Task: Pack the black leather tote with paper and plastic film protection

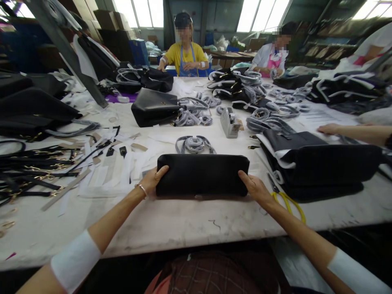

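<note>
Head view: two hands hold a black bag at the lower centre of the frame.

The left hand (152,179) grips the left end of the black bag (202,174) and the right hand (255,188) grips its right end, fingers wrapped onto the sides; the bag lies flat on the white table (183,224). Just above it sits a coiled grey strap (194,144). At the right, a stack of black bags (318,163) lies close by, with yellow-handled scissors (290,203) beside the right wrist. Loose black straps (33,163) spread across the left. Another person's hand (329,129) rests at the right edge.
</note>
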Tool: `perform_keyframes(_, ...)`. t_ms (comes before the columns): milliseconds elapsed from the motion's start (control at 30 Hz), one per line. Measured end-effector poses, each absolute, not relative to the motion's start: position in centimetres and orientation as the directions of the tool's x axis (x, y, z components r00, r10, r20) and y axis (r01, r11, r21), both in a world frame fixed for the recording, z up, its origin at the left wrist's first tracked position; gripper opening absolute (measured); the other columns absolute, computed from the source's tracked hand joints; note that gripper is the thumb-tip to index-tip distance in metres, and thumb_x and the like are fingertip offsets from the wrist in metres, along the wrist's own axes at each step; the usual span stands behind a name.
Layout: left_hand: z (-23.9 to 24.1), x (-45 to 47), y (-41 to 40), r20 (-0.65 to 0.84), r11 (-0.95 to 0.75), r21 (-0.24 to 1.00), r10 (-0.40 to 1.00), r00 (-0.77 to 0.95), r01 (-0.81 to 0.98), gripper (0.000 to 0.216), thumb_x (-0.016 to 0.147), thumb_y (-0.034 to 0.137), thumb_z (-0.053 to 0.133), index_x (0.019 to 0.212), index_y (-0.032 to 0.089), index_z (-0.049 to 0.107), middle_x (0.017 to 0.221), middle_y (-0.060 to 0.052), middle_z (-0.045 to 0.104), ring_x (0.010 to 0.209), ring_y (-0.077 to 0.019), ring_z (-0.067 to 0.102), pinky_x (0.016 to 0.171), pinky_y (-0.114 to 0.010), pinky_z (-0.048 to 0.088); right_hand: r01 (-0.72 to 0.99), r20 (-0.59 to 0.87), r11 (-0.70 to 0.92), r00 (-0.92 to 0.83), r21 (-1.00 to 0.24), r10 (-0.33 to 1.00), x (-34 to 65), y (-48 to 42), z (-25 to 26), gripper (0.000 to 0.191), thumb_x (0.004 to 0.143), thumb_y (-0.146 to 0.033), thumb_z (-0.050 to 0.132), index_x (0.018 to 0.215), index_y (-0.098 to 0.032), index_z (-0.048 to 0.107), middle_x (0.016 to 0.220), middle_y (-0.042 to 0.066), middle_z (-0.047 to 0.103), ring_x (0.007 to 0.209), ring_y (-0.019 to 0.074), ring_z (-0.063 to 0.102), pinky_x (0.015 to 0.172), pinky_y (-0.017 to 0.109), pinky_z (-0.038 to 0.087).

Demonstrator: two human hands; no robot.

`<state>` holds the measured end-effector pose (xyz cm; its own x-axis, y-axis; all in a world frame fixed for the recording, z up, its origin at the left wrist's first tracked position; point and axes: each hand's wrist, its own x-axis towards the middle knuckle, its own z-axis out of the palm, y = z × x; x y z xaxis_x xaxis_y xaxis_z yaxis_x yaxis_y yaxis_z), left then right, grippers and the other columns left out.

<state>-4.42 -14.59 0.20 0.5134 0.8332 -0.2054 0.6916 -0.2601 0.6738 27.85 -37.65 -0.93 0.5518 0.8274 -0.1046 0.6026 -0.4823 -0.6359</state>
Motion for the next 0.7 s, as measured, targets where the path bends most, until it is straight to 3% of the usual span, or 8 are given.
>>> perform_keyframes(100,-0.4,-3.0,-15.0,-0.174,-0.265,0.467,0.908,0.381,0.844,0.071,0.085,0.064,0.035,0.126,0.007,0.048,0.099,-0.018,0.068,0.094,-0.0346,0.065,0.082,-0.045,0.050,0.657,-0.130,-0.527,0.553,-0.539,0.823,28.3,-35.7,-0.9,0.071,0.089,-0.069,0.018,0.063,-0.019,0.062,0.063,0.007,0.063,0.068,0.0245,0.062,0.063,0.032,0.046)
perform_keyframes(167,-0.6,-2.6,-15.2,-0.030,-0.360,0.366,0.917,0.397,0.858,0.067,0.088,0.057,0.038,0.134,0.008,0.040,0.114,-0.022,0.063,0.105,-0.0357,0.061,0.085,-0.048,0.048,0.691,-0.109,-0.536,0.560,-0.486,0.821,28.5,-35.1,-1.2,0.073,0.089,-0.069,0.015,0.072,-0.019,0.066,0.071,0.011,0.067,0.076,0.0264,0.065,0.069,0.034,0.046)
perform_keyframes(233,-0.5,-2.4,-15.3,0.188,-0.559,0.288,0.829,0.526,0.778,0.054,0.092,0.042,0.040,0.138,0.013,0.039,0.138,-0.020,0.048,0.125,-0.0339,0.048,0.097,-0.048,0.042,0.702,-0.101,-0.565,0.585,-0.434,0.805,28.6,-34.9,-1.5,0.073,0.090,-0.069,0.015,0.087,-0.018,0.068,0.079,0.014,0.069,0.083,0.0282,0.066,0.073,0.035,0.046)
perform_keyframes(300,-0.2,-2.0,-15.1,0.291,-0.742,0.215,0.669,0.684,0.635,0.044,0.093,0.024,0.036,0.135,0.018,0.045,0.147,-0.014,0.038,0.135,-0.0288,0.036,0.108,-0.049,0.032,0.709,-0.123,-0.587,0.592,-0.390,0.796,28.6,-34.7,-1.5,0.073,0.090,-0.067,0.015,0.100,-0.016,0.067,0.086,0.016,0.070,0.087,0.0296,0.066,0.075,0.037,0.046)
perform_keyframes(400,0.6,-0.7,-15.1,0.219,-0.858,0.202,0.509,0.832,0.472,0.042,0.094,0.016,0.029,0.127,0.026,0.054,0.142,-0.006,0.047,0.135,-0.0240,0.038,0.113,-0.058,0.015,0.734,-0.183,-0.569,0.543,-0.370,0.820,28.7,-34.5,-1.2,0.072,0.093,-0.061,0.012,0.103,-0.015,0.066,0.092,0.016,0.070,0.096,0.0301,0.065,0.080,0.037,0.045)
perform_keyframes(533,1.7,2.7,-17.0,0.214,-0.950,0.153,0.300,0.929,0.272,0.040,0.095,0.041,0.041,0.133,0.032,0.048,0.145,-0.003,0.044,0.141,-0.0283,0.023,0.112,-0.062,-0.004,0.754,-0.217,-0.546,0.502,-0.365,0.838,28.8,-34.5,-1.0,0.070,0.096,-0.055,0.011,0.097,-0.014,0.068,0.096,0.016,0.070,0.100,0.0283,0.064,0.082,0.033,0.045)
perform_keyframes(600,1.6,4.9,-18.1,0.172,-0.982,0.146,0.144,0.974,0.120,0.046,0.094,0.047,0.040,0.138,0.035,0.042,0.150,-0.001,0.036,0.143,-0.0290,0.017,0.113,-0.061,-0.003,0.771,-0.219,-0.542,0.496,-0.334,0.841,29.0,-34.6,-1.0,0.068,0.097,-0.052,0.011,0.096,-0.015,0.068,0.094,0.014,0.071,0.097,0.0267,0.065,0.081,0.032,0.045)
perform_keyframes(700,0.8,7.5,-18.4,0.020,-0.969,0.231,0.098,0.995,0.091,0.048,0.096,0.049,0.031,0.143,0.038,0.033,0.154,0.000,0.026,0.143,-0.0295,0.016,0.112,-0.062,0.006,0.791,-0.204,-0.551,0.512,-0.267,0.834,28.7,-34.3,0.2,0.057,0.097,-0.047,0.021,0.100,-0.014,0.067,0.094,0.016,0.070,0.095,0.0286,0.065,0.083,0.037,0.045)
